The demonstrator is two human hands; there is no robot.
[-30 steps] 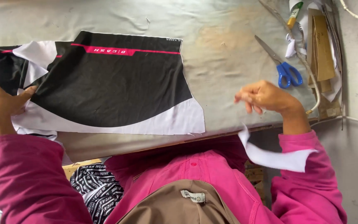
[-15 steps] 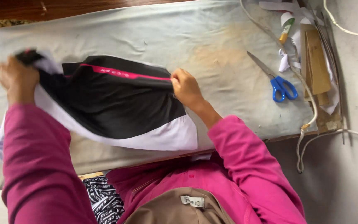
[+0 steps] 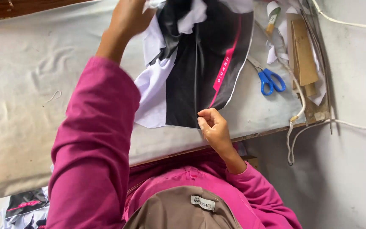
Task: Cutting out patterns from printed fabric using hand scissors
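Observation:
A black and white fabric panel [image 3: 195, 63] with a pink stripe hangs lifted off the padded grey table [image 3: 43, 85]. My left hand [image 3: 126, 19] holds its upper end high at the top of the view. My right hand [image 3: 212, 127] pinches the panel's lower corner near the table's front edge. The cloth is stretched between both hands, turned lengthways away from me, with white folds bunched near the top.
Blue-handled scissors [image 3: 270, 79] lie on the table to the right of the panel. Cardboard strips [image 3: 303, 51], a small tube [image 3: 273, 15] and white cords [image 3: 295, 123] crowd the right edge. More printed fabric pieces [image 3: 24, 203] sit below the table at bottom left.
Both hands have lifted the panel off the table and swung it from lying sideways to hanging lengthways. My left hand rose to the top; my right hand moved down to the front edge.

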